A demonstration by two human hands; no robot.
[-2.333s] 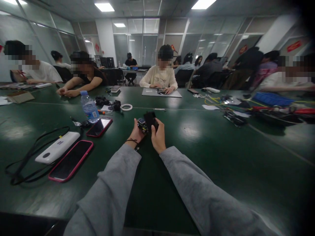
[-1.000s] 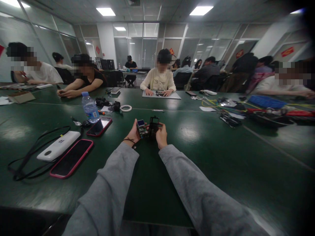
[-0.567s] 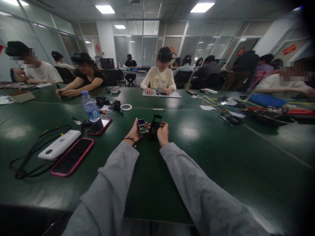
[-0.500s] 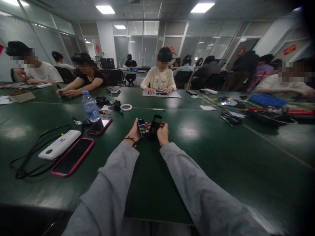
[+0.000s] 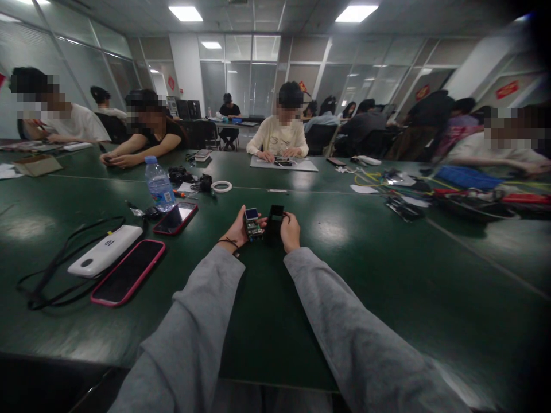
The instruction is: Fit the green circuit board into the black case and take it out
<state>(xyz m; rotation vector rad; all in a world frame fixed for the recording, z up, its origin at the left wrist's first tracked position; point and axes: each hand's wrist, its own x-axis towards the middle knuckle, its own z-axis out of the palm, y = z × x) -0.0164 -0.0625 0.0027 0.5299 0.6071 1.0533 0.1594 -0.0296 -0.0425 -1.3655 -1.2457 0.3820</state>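
Over the middle of the green table point(image 5: 267, 321), my left hand point(image 5: 236, 230) is closed around a small green circuit board point(image 5: 255, 230) that carries a little screen point(image 5: 251, 214) at its top. Just to the right, my right hand point(image 5: 291, 232) grips a black plastic cover point(image 5: 274, 222) by its right edge. The cover has a window-like opening near its top. A narrow gap separates board and cover, and both are tilted up toward me. My palms and fingers hide the backs of both parts.
Left of my arms lie a pink-edged phone point(image 5: 128, 272), a white power bank point(image 5: 105, 251) with a black strap, a red-edged phone point(image 5: 175, 218) and a water bottle point(image 5: 159, 184). A tape roll point(image 5: 221, 186) lies farther back. Cables and a blue tray point(image 5: 469, 176) sit at right. Several people work around.
My right hand has moved slightly right, away from the circuit board, and the black cover has turned so its face looks different. My left hand holds nearly still.
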